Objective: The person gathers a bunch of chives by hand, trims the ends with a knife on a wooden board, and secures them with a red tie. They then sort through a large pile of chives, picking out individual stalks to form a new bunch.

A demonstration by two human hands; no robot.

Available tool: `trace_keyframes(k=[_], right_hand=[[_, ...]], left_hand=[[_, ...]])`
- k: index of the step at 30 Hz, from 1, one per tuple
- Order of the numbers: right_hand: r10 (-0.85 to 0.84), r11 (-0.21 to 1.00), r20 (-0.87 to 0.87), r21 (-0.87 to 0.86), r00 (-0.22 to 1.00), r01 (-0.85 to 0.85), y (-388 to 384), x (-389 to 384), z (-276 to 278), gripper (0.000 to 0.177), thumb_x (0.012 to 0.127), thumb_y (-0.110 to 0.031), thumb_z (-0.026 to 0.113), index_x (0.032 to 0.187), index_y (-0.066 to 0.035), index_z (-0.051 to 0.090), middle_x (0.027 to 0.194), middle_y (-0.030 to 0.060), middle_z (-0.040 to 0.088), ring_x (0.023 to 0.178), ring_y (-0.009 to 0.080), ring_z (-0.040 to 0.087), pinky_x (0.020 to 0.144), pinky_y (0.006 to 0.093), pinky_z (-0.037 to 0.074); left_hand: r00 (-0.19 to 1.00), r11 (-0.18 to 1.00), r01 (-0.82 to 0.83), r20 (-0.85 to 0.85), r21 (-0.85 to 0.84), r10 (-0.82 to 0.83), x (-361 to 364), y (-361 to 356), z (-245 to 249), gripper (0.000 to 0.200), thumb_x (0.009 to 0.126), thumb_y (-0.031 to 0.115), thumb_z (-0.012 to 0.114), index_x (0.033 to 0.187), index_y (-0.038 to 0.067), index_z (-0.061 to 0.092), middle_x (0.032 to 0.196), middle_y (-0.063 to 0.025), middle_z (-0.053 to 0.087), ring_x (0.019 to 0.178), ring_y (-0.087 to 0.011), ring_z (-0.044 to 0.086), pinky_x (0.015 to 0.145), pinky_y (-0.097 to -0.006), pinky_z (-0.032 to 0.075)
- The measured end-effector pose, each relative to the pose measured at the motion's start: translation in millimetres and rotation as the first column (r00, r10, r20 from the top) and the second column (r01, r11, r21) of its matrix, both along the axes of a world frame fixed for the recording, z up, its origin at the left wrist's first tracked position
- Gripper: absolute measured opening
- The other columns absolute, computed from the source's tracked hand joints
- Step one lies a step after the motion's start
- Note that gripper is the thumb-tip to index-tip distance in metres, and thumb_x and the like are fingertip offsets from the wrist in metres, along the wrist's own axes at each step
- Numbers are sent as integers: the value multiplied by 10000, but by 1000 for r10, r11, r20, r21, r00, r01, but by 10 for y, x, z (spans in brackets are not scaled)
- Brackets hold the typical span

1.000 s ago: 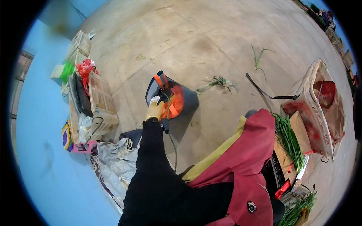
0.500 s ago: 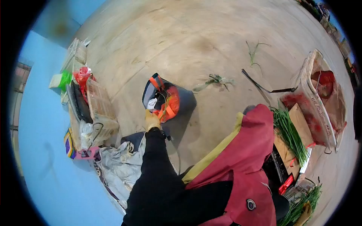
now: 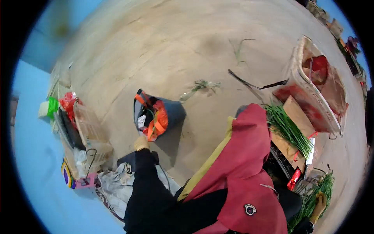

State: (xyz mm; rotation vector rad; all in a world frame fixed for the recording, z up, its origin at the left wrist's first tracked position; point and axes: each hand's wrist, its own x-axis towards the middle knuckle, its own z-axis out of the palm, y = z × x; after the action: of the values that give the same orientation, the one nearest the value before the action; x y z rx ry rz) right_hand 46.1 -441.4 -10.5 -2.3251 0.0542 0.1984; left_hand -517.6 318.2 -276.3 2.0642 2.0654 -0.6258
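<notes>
My left hand (image 3: pixel 141 143), in a tan glove, is closed at the near rim of a dark bag (image 3: pixel 176 114) with orange straps. The bag leans with its mouth toward the left, showing orange-red and white contents. At the lower right, my gloved right hand (image 3: pixel 319 206) has its fingers around part of a loose heap of chives (image 3: pixel 307 208); some fingers are hidden by leaves. Above that heap, a bundle of chives (image 3: pixel 290 130) lies on brown cardboard (image 3: pixel 306 117). A knife (image 3: pixel 310 154) and a red roll-like item (image 3: pixel 294 179) are beside the cardboard.
A white crate with red stains (image 3: pixel 300 103) stands at the right, a black strap (image 3: pixel 269 85) stretching from it. Plastic crates (image 3: pixel 89 121) line the blue wall at left. A pale cloth (image 3: pixel 115 183) lies near my left arm. Loose leaves (image 3: pixel 202 87) lie on the floor.
The view has shifted, moving most things left in the picture. My right hand has come further into view over the chives. My left hand stays at the bag's rim.
</notes>
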Motion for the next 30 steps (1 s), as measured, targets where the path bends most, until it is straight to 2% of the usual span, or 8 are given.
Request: trace_keyframes(k=[6,13,16,17,20,24,26,30], right_hand=[[41,999,164,5,986,-42,-157,12,-180,234,959,-127,540,1120,14,634,1020,57,658,851,132,607,770,256,492],[-51,989,49,140,997,44,-171,-91,-254,221,941,-89,547,1108,26,636,1016,44,646,872,137,598,799,264,485],[-28,999,80,19,996,27,-115,-109,-325,220,937,-85,549,1102,28,639,996,36,641,860,129,594,781,262,482],[3,988,59,152,998,-12,-78,-114,-345,222,932,-81,553,1102,33,640,1000,39,641,866,128,589,778,261,479],[27,996,101,82,995,-36,75,-107,-317,229,931,-73,552,1113,39,633,1017,50,644,879,128,583,786,261,479],[27,993,148,106,989,-43,181,-120,-310,251,939,-66,542,1156,39,613,1065,61,639,931,137,592,826,271,487],[-9,978,135,206,991,-19,346,-188,-235,257,940,-55,543,1171,39,605,1089,72,636,948,148,598,843,282,496],[29,960,157,272,987,-71,360,-170,-351,255,938,-43,546,1173,40,602,1086,76,637,944,148,600,839,278,500]], left_hand=[[998,998,26,48,53,-29,12,-157,177,191,798,138,576,917,89,716,963,-189,675,957,-364,642,819,-464,509],[998,998,61,-14,0,-61,-298,-357,195,177,785,187,637,916,103,722,944,-180,679,926,-363,648,807,-456,514],[996,994,49,-66,-95,-55,-228,-476,273,198,799,215,637,953,128,726,970,-169,683,953,-354,646,838,-444,511],[997,992,63,-39,-112,-67,-193,-507,366,215,816,227,620,988,149,723,1008,-159,684,993,-343,641,868,-433,504],[1000,994,13,-11,-106,-14,-356,-328,224,240,831,267,589,989,149,726,1037,-157,680,1020,-329,637,874,-436,501],[961,986,-157,220,-60,167,-533,337,159,291,834,234,515,1009,94,701,1043,-199,664,1010,-380,624,859,-455,491],[959,985,-119,271,128,81,-43,381,556,306,831,228,494,1012,74,687,1039,-213,658,1005,-408,612,853,-476,480],[847,993,35,524,112,-89,991,603,850,356,837,300,503,1011,39,671,1029,-238,646,1006,-424,595,862,-468,466]])
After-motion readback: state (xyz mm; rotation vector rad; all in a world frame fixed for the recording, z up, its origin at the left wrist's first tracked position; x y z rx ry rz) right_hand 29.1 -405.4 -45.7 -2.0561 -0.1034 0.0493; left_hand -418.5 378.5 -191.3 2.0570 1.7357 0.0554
